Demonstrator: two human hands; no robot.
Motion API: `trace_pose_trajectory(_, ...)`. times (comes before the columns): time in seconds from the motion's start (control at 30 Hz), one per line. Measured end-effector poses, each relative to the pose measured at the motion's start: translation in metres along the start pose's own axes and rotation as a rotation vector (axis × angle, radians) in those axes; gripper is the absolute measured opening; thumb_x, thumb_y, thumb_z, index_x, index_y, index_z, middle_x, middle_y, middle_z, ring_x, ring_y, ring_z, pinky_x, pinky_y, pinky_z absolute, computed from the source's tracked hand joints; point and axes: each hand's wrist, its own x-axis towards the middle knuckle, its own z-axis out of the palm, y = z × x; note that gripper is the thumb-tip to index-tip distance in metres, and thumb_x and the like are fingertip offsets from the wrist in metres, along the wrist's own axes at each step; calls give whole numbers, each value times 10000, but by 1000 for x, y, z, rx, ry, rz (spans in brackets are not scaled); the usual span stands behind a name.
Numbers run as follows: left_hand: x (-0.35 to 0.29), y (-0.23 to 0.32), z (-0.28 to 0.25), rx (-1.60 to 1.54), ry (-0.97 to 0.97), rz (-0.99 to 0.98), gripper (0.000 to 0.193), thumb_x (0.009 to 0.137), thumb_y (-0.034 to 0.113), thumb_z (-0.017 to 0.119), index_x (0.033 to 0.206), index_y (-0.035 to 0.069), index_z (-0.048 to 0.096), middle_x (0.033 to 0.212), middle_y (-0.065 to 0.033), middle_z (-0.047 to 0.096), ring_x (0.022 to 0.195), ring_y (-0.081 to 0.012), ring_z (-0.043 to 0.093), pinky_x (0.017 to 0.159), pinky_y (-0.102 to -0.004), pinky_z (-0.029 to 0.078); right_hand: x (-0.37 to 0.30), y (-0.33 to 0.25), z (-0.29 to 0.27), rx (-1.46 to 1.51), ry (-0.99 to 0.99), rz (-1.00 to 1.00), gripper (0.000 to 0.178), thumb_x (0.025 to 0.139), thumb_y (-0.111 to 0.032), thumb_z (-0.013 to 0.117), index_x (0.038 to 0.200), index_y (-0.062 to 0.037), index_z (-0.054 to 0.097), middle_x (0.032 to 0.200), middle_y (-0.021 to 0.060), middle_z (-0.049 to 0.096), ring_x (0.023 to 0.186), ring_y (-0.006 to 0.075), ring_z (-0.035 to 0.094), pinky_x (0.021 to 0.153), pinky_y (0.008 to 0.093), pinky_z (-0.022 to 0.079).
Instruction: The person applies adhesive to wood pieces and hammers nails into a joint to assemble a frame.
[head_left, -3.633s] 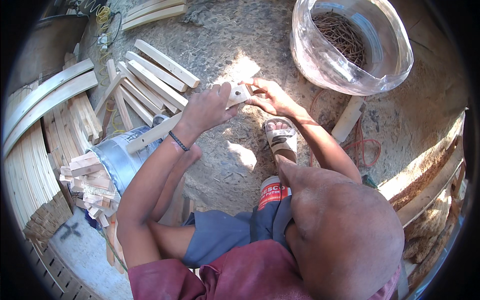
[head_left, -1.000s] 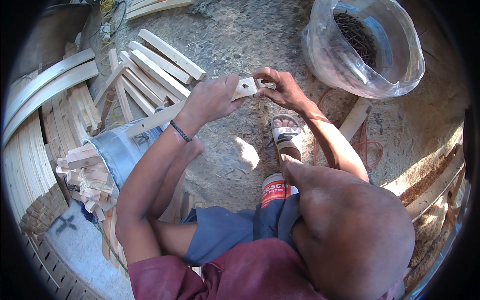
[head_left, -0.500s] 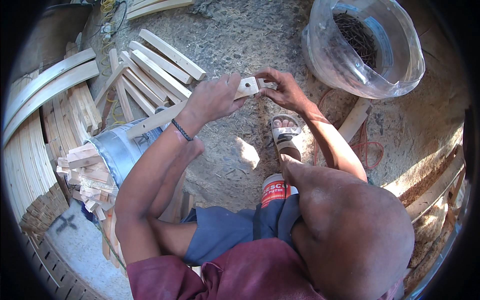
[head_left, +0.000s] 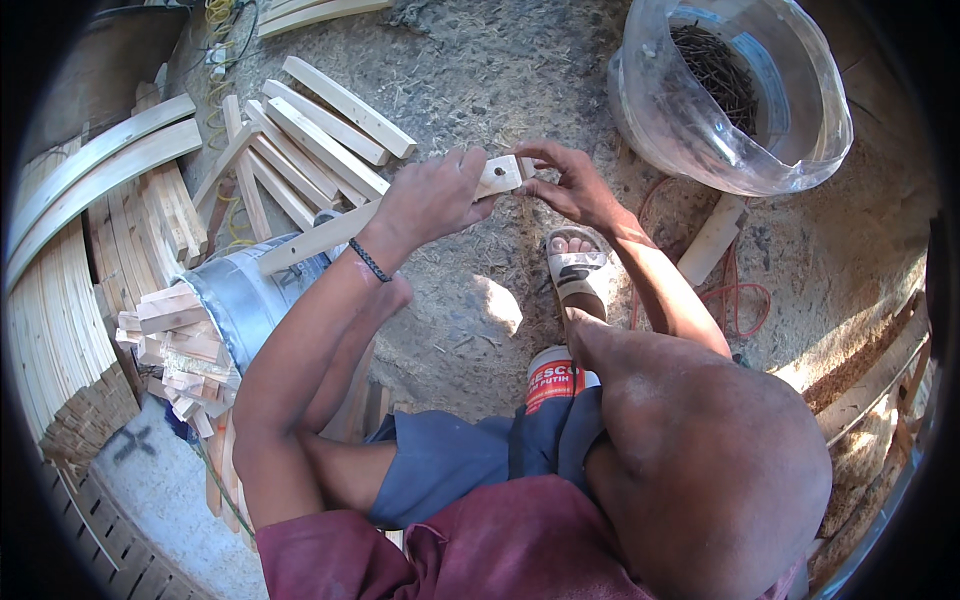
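Above the rough, littered floor (head_left: 450,350), just ahead of my sandalled foot (head_left: 580,280), I have a pale wooden piece (head_left: 320,238) slanting between my two hands. My left hand (head_left: 430,195) is wrapped over it from above, fingers curled down tight, a dark braided bracelet (head_left: 370,260) round that wrist. Past my knuckles a round hole shows in the wood, close to the far end. There the thumb and fingers of my right hand (head_left: 573,182) pinch the tip, where a narrower bit shows; I can't tell whether that bit is separate.

The piece's near end reaches out past my left wrist, over a silvery bucket (head_left: 262,285) tipped on its side, with short wooden blocks (head_left: 182,350) bunched at its mouth. Beyond it, straight sticks (head_left: 330,140) lie fanned on the floor, and two curved strips (head_left: 105,165) rest over stacked wood (head_left: 55,330) at my far left.

Off to the right, a clear plastic tub (head_left: 655,120) holds a heap of thin brown rods (head_left: 712,75). Near it lie a pale block (head_left: 712,240) and an orange cord (head_left: 745,300).
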Motion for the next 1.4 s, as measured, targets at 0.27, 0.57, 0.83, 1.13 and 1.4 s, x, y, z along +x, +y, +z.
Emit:
trace_pose_trajectory(0.27, -3, 1, 5, -2, 17, -2, 435, 861, 361, 748, 1026, 41, 503, 923, -171, 688, 824, -358, 720, 647, -461, 584, -5, 2, 2, -33, 25, 3, 512, 826, -231, 855, 1269, -74, 652, 1207, 116, 716, 1109, 258, 687, 962, 409, 543)
trace_pose_trajectory(0.57, -4, -5, 9, 33, 60, 43, 432, 876, 412, 740, 1022, 76, 511, 873, -149, 706, 763, -314, 745, 607, -416, 596, -5, -1, 2, -91, 21, 15, 523, 826, -263, 854, 1273, -81, 655, 1203, 123, 718, 1097, 266, 689, 946, 415, 546)
trace_pose_trajectory(0.83, -3, -2, 5, -1, 26, 29, 432, 867, 373, 748, 1021, 48, 509, 895, -156, 698, 791, -339, 729, 627, -441, 585, -7, 2, 6, -86, 38, -27, 480, 872, -209, 808, 1298, -82, 629, 1163, 130, 716, 1042, 267, 703, 794, 388, 584)
trace_pose_trajectory(1.13, -2, 0, 6, 19, 40, 15, 423, 877, 387, 736, 1002, 46, 519, 860, -153, 703, 752, -326, 732, 604, -424, 589, -8, 0, 8, -164, 60, 0, 471, 900, -217, 774, 1322, -96, 605, 1137, 150, 706, 1016, 295, 706, 768, 393, 595)
trace_pose_trajectory(1.4, 0, -2, 8, -1, 57, 2, 430, 874, 396, 736, 1009, 51, 517, 865, -155, 706, 759, -331, 736, 610, -433, 592, -8, -1, 12, -159, 78, 20, 538, 882, -259, 789, 1355, -116, 576, 1161, 164, 695, 1062, 342, 693, 826, 423, 590)
